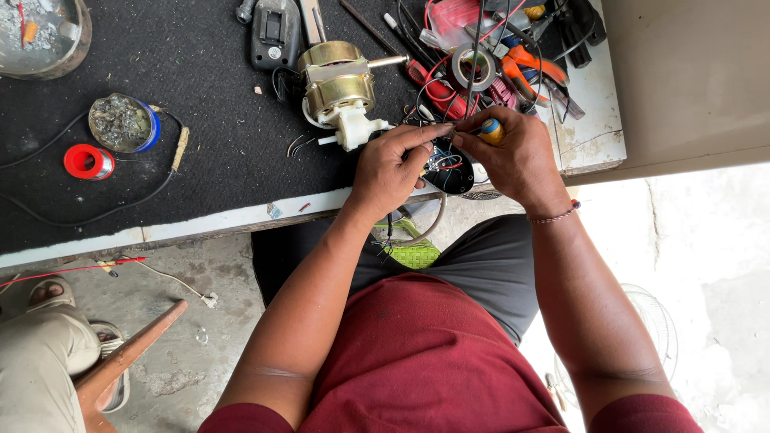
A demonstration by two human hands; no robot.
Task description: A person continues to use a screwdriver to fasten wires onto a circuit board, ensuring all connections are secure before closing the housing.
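- Left hand: fingers pinched together on thin wires at the black round housing, which lies at its 3 o'clock, touching.
- Right hand: closed around a screwdriver with a blue-yellow handle.
- Screwdriver: long axis runs 3-to-9 o'clock, tip pointing toward the left fingertips.
- Fan motor: at 11 o'clock of the left hand, on the black mat.

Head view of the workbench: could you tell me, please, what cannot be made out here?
- Black round part, head view: mostly covered by the left hand and right hand; its wiring is too small to follow.
- Blue and yellow tool handle: its tip is hidden by the right hand's fingers.
- Glass dish: cut off by the top left edge.
- Tool pile: too tangled to sort fully.
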